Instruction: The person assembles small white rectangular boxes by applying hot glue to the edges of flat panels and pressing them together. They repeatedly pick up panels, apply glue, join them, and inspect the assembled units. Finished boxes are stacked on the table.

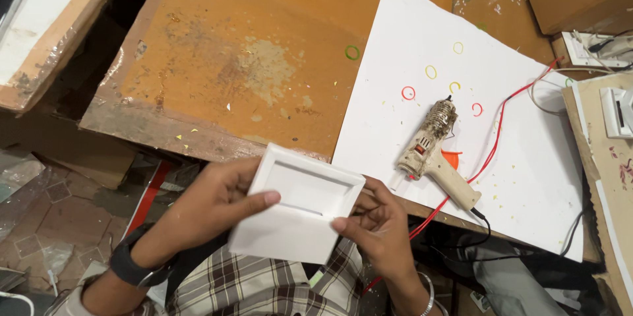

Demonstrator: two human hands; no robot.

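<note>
head view: one camera, looking down
left hand (217, 201): fingers closed on white box frame (297, 204), thumb across its front
right hand (376, 224): fingers pinch frame's right edge
frame: held above lap, at near table edge
table (264, 46): worn orange-brown board, stained
white sheet (422, 92): on table, coloured rings, flecks
glue gun (435, 151): lying on sheet, red wire (494, 138) beside
floor (39, 224): tiled, cluttered

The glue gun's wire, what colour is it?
The glue gun has a red wire, seen best in the head view, trailing across the white paper sheet.
</note>
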